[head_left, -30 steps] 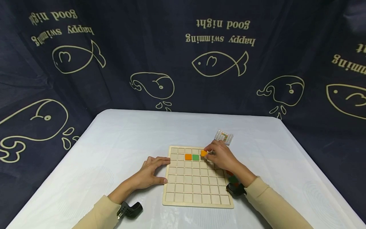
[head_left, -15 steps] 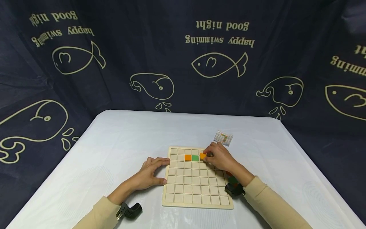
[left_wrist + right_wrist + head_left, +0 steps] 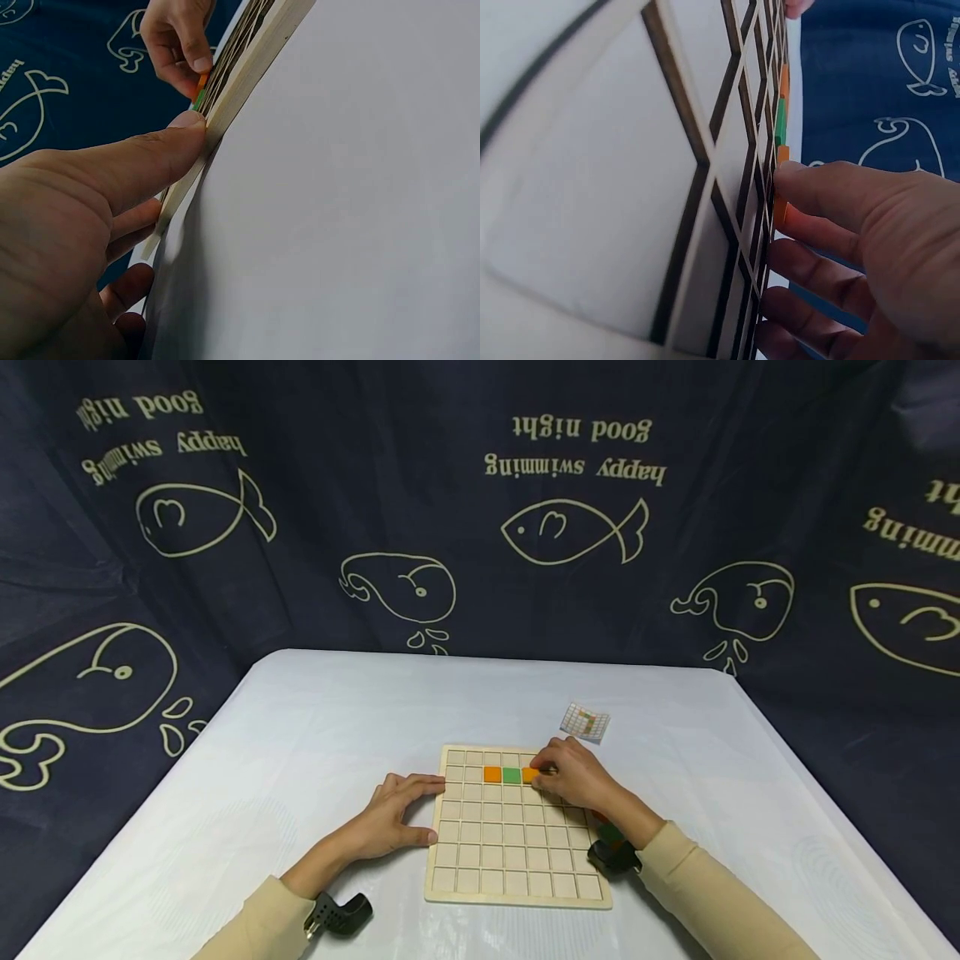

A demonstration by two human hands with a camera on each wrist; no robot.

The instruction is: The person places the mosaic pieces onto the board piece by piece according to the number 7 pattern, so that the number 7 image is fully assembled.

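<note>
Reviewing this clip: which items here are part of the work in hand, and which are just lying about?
In use:
wooden grid board, steadied by the left hand
orange tile under the right hand
orange tile and green tile, seated in the board

Lying about:
small pattern card
loose tiles beside the right wrist

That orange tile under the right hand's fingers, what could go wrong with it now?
The orange tile may sit crooked in its cell if released too early. The right hand is close to the green tile and could nudge it. The wooden board might slide if the left hand lets go.
</note>
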